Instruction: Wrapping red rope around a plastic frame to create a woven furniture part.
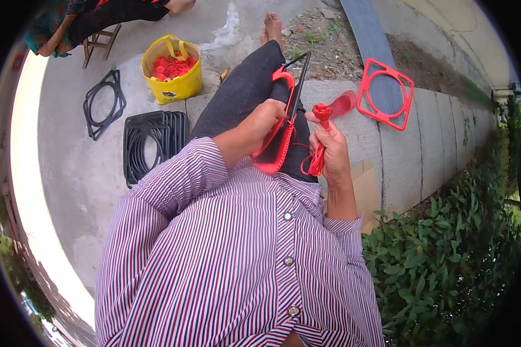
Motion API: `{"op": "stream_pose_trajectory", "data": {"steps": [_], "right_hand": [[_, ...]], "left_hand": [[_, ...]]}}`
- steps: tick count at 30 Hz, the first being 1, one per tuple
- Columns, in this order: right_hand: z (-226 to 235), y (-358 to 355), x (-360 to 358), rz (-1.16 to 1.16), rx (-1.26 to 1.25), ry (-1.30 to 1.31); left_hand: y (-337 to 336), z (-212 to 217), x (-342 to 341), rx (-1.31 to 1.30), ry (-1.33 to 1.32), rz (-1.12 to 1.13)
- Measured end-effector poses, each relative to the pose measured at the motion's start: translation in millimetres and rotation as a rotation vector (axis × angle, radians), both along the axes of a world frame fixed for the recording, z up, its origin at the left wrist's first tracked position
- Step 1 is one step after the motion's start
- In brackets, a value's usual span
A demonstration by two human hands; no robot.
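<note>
My left hand grips a red-and-black plastic frame on edge over my lap, its fingers closed round the near side. Close red coils of cord run along the frame's lower right edge. In my right hand, just right of the frame, a bundle of red cord is pinched, with its knotted top standing above the fingers and loops hanging below. A thin strand seems to link the bundle to the frame. My left fingertips are partly hidden behind the frame.
Left of my leg stand a stack of black frames, a single black frame and a yellow bag of red cord. At right lie a red frame and a translucent red object. Bushes border the paving; another person sits upper left.
</note>
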State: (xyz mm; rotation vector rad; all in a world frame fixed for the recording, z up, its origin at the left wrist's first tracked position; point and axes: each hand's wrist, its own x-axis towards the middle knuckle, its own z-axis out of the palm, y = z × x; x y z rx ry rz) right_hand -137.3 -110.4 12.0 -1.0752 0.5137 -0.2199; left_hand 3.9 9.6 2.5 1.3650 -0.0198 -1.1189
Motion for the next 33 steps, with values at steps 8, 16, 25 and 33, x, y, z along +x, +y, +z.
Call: {"op": "stream_pose_trajectory", "data": {"steps": [8,16,25,33], "right_hand": [[22.0,-13.5,-7.4,-0.067,-0.175,0.109],[-9.3,-29.4,-52.2,-0.129,-0.044,0.094],[34.4,26.3,-24.4,-0.049,0.112,-0.204],[19.8,-8.3,-22.3,0.475,0.071,-0.205]], "left_hand": [[-9.7,-18.5,6.5,-0.094,0.242,-0.147],[4.6,-7.4,1.7,-0.102,0.157,-0.122],[7.5,57.4,-31.0,-0.453,-1.048,-0.523],[29.5,95.2,24.2,-0.805,0.210,-0.059]]}}
